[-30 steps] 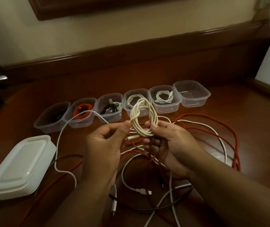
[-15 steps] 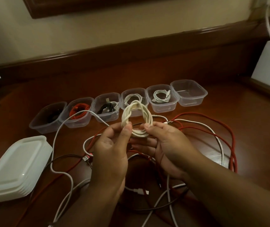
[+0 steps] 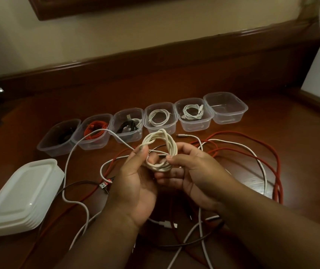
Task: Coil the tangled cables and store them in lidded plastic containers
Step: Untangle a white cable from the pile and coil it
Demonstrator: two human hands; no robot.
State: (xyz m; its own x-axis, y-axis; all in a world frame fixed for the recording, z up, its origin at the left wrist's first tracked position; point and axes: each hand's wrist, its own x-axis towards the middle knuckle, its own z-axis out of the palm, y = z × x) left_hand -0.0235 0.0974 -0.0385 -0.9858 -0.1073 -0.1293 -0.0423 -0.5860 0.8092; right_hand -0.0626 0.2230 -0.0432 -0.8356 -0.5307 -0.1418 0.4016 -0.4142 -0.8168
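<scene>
Six tubs (image 3: pixel 225 107) wait in a row, lids (image 3: pixel 19 193) stacked aside. Both hands, left hand (image 3: pixel 136 183) and right hand (image 3: pixel 192 171), pinch the cream coil (image 3: pixel 162 146) above the tangle (image 3: pixel 252 152). Coiling's finishing; next, probably the empty end tub.

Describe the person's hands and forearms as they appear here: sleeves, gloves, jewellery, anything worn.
Both are bare. The left hand and the right hand wear no gloves, and no rings show on the fingers in view. Both forearms are uncovered down to the picture's lower edge: no sleeves, watch or bracelet are visible. The nails look short and unpainted, though the dim light limits detail.
</scene>
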